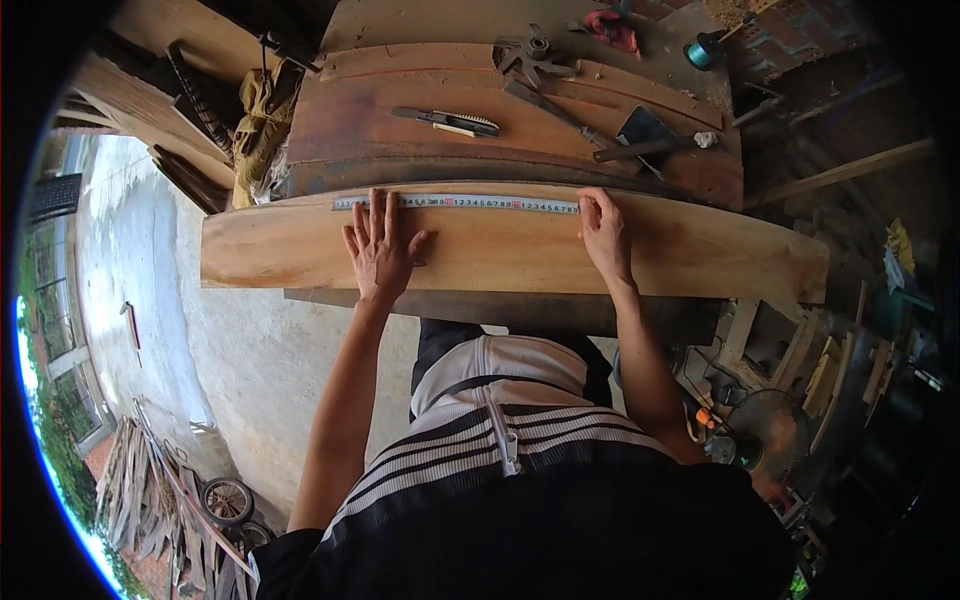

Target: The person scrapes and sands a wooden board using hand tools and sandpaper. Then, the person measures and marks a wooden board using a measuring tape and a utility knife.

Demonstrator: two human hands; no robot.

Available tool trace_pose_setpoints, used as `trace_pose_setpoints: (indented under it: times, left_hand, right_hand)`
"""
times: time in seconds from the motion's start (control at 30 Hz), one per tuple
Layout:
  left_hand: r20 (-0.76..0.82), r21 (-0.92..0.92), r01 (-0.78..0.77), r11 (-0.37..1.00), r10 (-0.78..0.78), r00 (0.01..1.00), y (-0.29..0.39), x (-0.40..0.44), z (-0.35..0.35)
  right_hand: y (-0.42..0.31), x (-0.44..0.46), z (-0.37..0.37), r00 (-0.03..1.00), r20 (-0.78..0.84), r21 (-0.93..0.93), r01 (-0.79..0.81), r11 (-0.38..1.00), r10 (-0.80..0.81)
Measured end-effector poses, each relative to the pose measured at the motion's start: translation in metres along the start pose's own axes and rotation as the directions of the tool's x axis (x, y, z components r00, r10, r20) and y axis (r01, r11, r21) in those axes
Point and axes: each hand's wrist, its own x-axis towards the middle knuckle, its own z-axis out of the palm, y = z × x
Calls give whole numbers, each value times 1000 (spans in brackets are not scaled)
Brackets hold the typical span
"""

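A long pale wooden plank [500, 250] lies crosswise in front of me. Along its far edge stretches a measuring tape [480, 203] with printed numbers and red marks; no case shows. My left hand [383, 250] rests flat with fingers spread, its fingertips over the tape near the left end and its palm on the wood. At the tape's right end, my right hand [606, 238] has its fingers curled and pinched on the strip. The part of the tape under the left fingers is hidden.
Beyond the plank, a workbench [340, 110] bears a utility knife [465, 123], a flat metal bar [550, 108], a dark-bladed tool [640, 135] and a spiked metal wheel part [537, 55]. A blue spool [703, 52] sits at the back right. A fan [770, 430] stands lower right.
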Motion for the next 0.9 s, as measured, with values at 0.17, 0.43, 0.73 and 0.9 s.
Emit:
trace_pose_setpoints:
  times: [0.17,0.43,0.73,0.9]
  left_hand:
    - [-10,-10,-4,1000,4,1000,1,0,-1]
    - [-2,-8,1,1000,-1,1000,-1,-1,1]
    - [-23,-203,-478,855,484,875,108,3,-42]
    - [-81,-307,-596,741,604,793,160,16,-21]
  right_hand:
    - [-9,-11,1,958,-101,-175,248,953,-268]
    - [-10,-27,5,875,-64,-341,432,835,-479]
    - [1,-32,9,899,-53,-282,404,870,-435]
    - [4,-33,7,925,-36,-272,354,895,-377]
